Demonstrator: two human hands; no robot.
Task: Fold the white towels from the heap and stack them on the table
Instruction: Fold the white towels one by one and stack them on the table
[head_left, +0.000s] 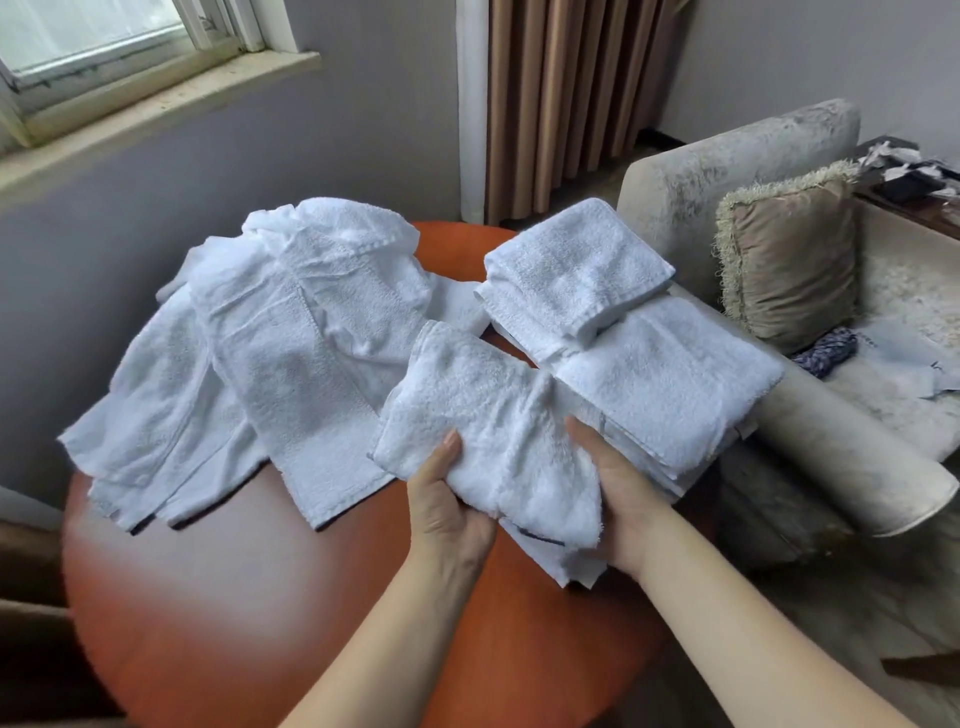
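Partway through: one folded white terry towel (488, 436) in hand, a stack begun, a heap left.

The left hand (447, 514) and right hand (618, 499) each grip a side of the towel, fingers curled under, above the round orange-brown table (218, 613). The stack of folded white towels (623, 353) sits at the table's right edge; the loose heap of unfolded white towels (270, 353) remains at left. A worn beige armchair (727, 171), fringed tan cushion (789, 265), brown curtain (566, 104) and window (104, 36) lie beyond.
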